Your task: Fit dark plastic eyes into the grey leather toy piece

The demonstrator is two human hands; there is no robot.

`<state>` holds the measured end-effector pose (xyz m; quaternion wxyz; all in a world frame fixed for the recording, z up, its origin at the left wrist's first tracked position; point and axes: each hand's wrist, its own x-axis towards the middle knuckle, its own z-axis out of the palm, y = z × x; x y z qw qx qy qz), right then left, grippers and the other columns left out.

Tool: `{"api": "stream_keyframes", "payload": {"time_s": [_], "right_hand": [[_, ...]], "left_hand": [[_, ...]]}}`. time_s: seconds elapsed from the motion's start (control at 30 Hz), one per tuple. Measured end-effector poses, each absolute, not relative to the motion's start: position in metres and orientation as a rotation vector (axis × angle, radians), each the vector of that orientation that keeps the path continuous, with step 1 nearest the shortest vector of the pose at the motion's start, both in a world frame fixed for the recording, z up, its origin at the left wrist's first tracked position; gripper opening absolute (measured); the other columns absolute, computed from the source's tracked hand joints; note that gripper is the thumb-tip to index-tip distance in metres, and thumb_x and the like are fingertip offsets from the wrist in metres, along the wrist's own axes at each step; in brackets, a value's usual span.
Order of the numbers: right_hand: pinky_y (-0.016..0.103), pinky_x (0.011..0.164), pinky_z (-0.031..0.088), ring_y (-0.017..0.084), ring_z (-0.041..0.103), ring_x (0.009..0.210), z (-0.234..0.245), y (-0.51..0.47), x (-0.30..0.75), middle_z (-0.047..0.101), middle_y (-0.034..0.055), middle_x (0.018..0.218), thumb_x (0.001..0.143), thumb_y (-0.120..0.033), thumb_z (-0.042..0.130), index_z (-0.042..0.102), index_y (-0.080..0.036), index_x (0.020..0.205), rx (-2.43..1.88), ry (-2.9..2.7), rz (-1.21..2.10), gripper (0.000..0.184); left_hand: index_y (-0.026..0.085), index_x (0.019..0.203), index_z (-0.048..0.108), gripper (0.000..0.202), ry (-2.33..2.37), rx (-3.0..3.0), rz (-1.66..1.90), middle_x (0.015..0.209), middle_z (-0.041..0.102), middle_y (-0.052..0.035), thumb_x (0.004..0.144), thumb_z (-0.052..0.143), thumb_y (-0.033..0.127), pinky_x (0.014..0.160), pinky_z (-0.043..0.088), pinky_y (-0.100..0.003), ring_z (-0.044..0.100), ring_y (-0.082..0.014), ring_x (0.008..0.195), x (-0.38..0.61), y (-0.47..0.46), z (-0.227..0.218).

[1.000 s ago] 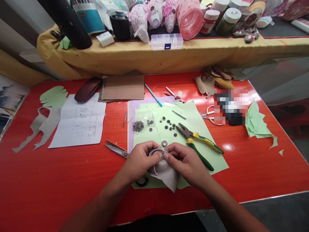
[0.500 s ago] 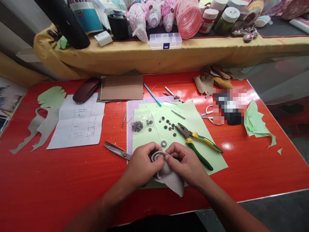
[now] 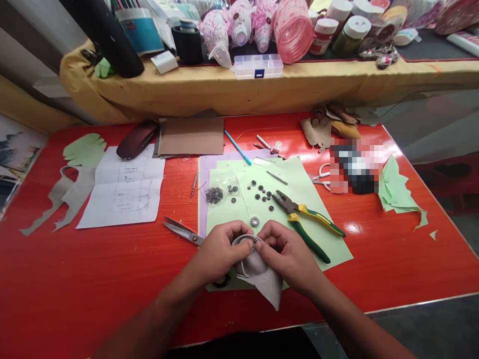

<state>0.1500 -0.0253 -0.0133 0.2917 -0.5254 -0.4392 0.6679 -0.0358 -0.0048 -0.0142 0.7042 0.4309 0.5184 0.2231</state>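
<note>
My left hand (image 3: 217,252) and my right hand (image 3: 286,254) both pinch a small grey felt piece (image 3: 264,279) just above the red table's (image 3: 93,269) front edge. The fingers are curled and meet at its rounded upper rim. Its pointed lower corner hangs toward me. A light green sheet (image 3: 299,184) lies under the hands. Several small dark snap buttons (image 3: 262,192) are scattered on it, with a silver one (image 3: 255,221) just beyond my fingers. Green-and-yellow pliers (image 3: 307,224) lie right of my right hand. Scissors (image 3: 181,232) lie left of my left hand.
A white paper with sketches (image 3: 123,187) and grey and green cut-outs (image 3: 71,184) lie at the left. Brown card (image 3: 190,135), a dark case (image 3: 136,139) and a blue pen (image 3: 237,147) sit behind. A yellow-draped shelf (image 3: 262,85) holds jars and a clear box (image 3: 257,66).
Both hands stay on the grey felt piece and work its rim with small finger movements. The piece has turned slightly. Nothing else on the table has moved.
</note>
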Motion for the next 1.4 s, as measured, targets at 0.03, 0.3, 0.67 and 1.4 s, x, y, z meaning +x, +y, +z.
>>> {"api": "stream_keyframes", "payload": {"time_s": [0.03,0.3,0.67,1.4], "right_hand": [[0.024,0.052,0.032,0.012,0.042,0.057,-0.013,-0.025,0.151,0.056,-0.0043,0.062,0.088,-0.04,0.074,0.059,-0.021,0.085,-1.39,-1.173,1.791,0.025],[0.028,0.069,0.045,0.018,0.062,0.079,-0.015,-0.021,0.16,0.07,0.0026,0.085,0.099,-0.039,0.065,0.069,-0.02,0.097,-1.376,-1.486,1.705,0.02],[0.026,0.058,0.039,0.016,0.058,0.067,-0.006,-0.016,0.169,0.068,-0.0002,0.074,0.095,-0.026,0.063,0.07,-0.022,0.087,-1.442,-1.796,1.676,0.012],[0.025,0.053,0.027,0.012,0.037,0.057,-0.014,-0.019,0.157,0.047,-0.0056,0.06,0.087,-0.035,0.068,0.059,-0.019,0.081,-1.497,-1.338,1.811,0.019]], "left_hand": [[0.018,0.083,0.063,0.016,1.148,0.961,0.497,0.071,0.055,0.0029,0.078,0.068,0.032,0.057,0.038,-0.023,0.049,-0.0125,0.063,-0.036,-0.005,-0.014],[0.019,0.081,0.064,0.009,1.255,1.16,0.426,0.069,0.055,0.0036,0.078,0.065,0.027,0.056,0.038,-0.023,0.048,-0.0129,0.063,-0.041,-0.005,-0.011],[0.018,0.083,0.068,0.014,1.166,1.163,0.244,0.071,0.06,0.0019,0.072,0.063,0.024,0.056,0.038,-0.024,0.05,-0.0142,0.065,-0.044,0.0,-0.006],[0.017,0.088,0.069,0.018,1.134,1.069,0.365,0.076,0.06,0.0018,0.084,0.069,0.034,0.059,0.04,-0.023,0.051,-0.0138,0.069,-0.044,-0.002,-0.011]]}}
